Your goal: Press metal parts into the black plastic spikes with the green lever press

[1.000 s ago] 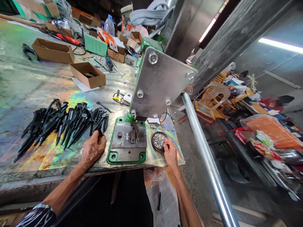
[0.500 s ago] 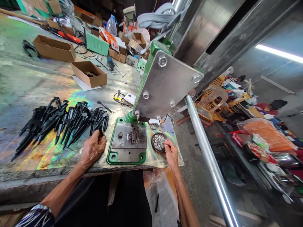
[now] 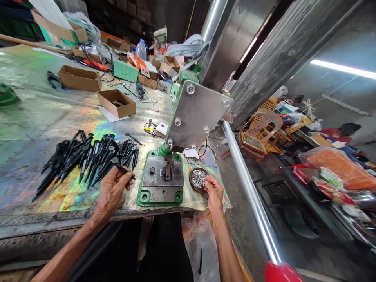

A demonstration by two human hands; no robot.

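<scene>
My left hand (image 3: 113,188) is closed around a slim black pointed stake (image 3: 123,169) with a flat round head, raised over the bench just left of the press base. Beside it lies a pile of similar black stakes (image 3: 96,156). My right hand (image 3: 215,192) is pinched at the right rim of a round dish (image 3: 192,184) full of small shiny metal pins (image 3: 199,178); whatever is between the fingertips is too small to make out. Between my hands stands a green hand press (image 3: 160,199), with a small metal fixture (image 3: 168,172) on its steel plate.
The press's long steel lever (image 3: 249,188) with a red grip (image 3: 280,272) slants down on the right. Open cardboard boxes (image 3: 117,103), a green metal box (image 3: 125,70) and clutter fill the back. Another person (image 3: 337,135) sits far right.
My left hand has lifted from the pile's edge, the black stake now showing between its fingers. My right hand stays at the dish of pins. The view has shifted slightly.
</scene>
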